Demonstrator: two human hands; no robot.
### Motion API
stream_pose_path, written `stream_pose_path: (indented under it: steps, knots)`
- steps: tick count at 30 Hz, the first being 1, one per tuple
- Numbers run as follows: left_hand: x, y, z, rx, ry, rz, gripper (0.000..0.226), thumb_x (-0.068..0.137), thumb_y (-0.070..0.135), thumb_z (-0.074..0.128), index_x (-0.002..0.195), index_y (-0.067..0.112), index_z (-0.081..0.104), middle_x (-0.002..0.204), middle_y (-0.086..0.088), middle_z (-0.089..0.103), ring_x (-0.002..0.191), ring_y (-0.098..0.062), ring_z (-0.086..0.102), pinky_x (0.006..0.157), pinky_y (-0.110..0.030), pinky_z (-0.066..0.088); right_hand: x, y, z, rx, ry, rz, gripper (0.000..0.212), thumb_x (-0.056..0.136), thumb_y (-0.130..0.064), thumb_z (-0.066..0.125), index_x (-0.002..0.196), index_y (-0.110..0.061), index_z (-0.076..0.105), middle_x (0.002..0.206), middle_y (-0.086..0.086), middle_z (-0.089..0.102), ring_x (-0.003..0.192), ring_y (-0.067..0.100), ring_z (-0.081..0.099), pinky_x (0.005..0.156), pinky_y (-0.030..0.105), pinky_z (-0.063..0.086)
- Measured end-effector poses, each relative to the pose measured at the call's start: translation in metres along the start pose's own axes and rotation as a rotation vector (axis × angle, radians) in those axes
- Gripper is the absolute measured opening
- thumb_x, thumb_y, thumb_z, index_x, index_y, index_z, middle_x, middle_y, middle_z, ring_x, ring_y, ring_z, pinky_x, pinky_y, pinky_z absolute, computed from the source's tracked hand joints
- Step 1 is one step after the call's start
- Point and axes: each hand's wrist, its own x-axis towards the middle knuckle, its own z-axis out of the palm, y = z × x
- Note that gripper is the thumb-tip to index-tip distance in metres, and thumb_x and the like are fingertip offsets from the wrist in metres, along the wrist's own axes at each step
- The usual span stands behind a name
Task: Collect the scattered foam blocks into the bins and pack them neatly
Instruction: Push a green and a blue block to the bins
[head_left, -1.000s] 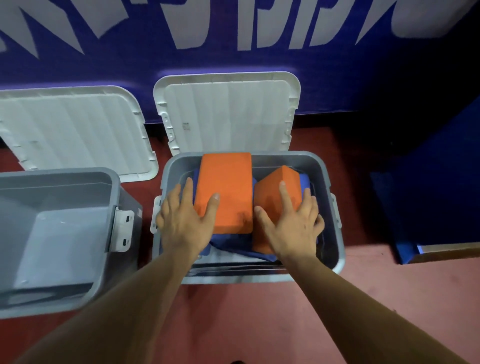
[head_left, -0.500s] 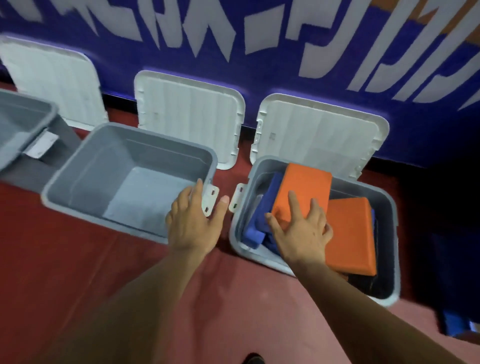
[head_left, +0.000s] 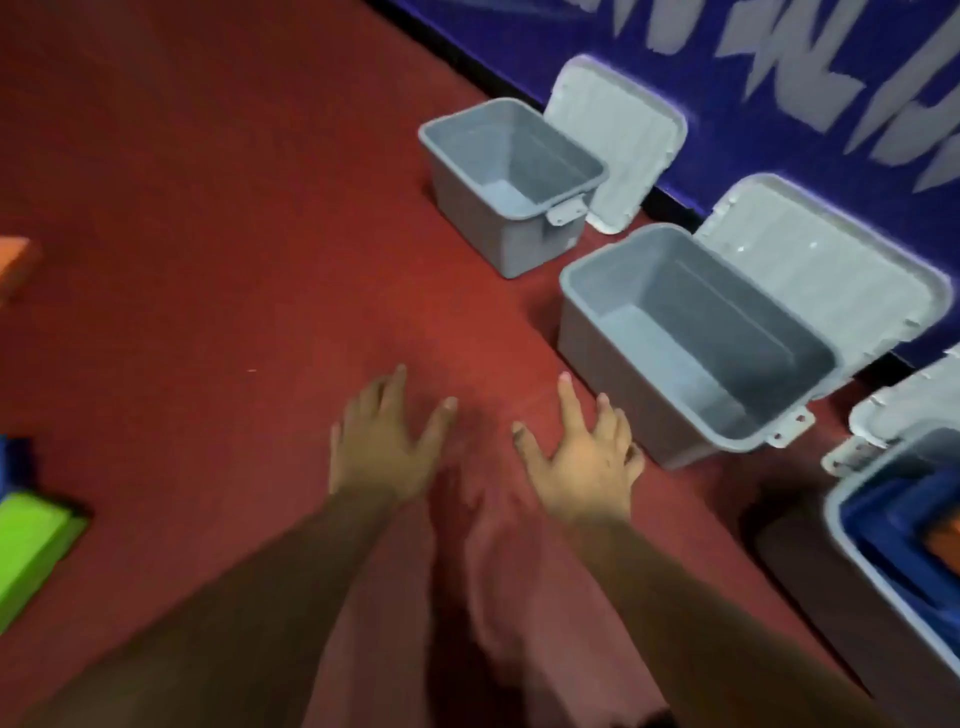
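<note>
My left hand (head_left: 382, 447) and my right hand (head_left: 584, 457) hover over the red floor, fingers spread, holding nothing. At the right edge a grey bin (head_left: 852, 519) holds blue and orange foam blocks (head_left: 904, 530), partly cut off by the frame. An empty grey bin (head_left: 597, 338) sits just right of my right hand, and a second empty grey bin (head_left: 478, 208) stands farther back. On the floor at the far left lie a green foam block (head_left: 28, 545), a blue block (head_left: 13, 462) behind it and an orange block (head_left: 15, 260).
White bin lids (head_left: 826, 270) (head_left: 623, 140) lean against the blue wall (head_left: 779, 78) with white lettering behind the bins. A third lid (head_left: 914, 400) shows at the right edge. Red floor (head_left: 234, 208) stretches left and forward.
Both hands have left the filled bin and its orange blocks. My view has swung left, so the filled bin now sits at the right edge and loose blocks appear at the left.
</note>
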Motion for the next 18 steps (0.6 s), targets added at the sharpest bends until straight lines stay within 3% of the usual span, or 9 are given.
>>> stream_pose_path:
  steps: [5,10,18]
  knots:
    - [-0.039,-0.173,-0.095,0.013,0.138,-0.251,0.085,0.091,0.077,0.034,0.157,0.022,0.032,0.153,-0.005,0.042,0.141,-0.027,0.034,0.113,-0.047,0.03,-0.081,-0.152,0.083,-0.043,-0.134,-0.224,0.082,0.092,-0.076,0.04,0.16,-0.046,0.004,0.168,0.012,0.015,0.155,0.031,0.007,0.119,0.057,0.013]
    - [-0.114,-0.322,-0.164,0.008,0.231,-0.506,0.091,0.087,0.082,0.03,0.156,0.022,0.034,0.153,-0.005,0.041,0.142,-0.027,0.034,0.113,-0.05,0.029,-0.174,-0.276,0.161,-0.145,-0.242,-0.443,0.082,0.092,-0.075,0.037,0.159,-0.045,0.0,0.166,0.014,0.018,0.154,0.034,0.012,0.119,0.056,0.019]
    - [-0.207,-0.485,-0.226,-0.031,0.342,-0.84,0.084,0.091,0.074,0.039,0.155,0.02,0.035,0.153,-0.006,0.04,0.142,-0.029,0.034,0.113,-0.051,0.026,-0.294,-0.405,0.266,-0.225,-0.402,-0.72,0.082,0.091,-0.075,0.039,0.159,-0.047,0.004,0.166,0.011,0.02,0.153,0.032,0.014,0.119,0.052,0.017]
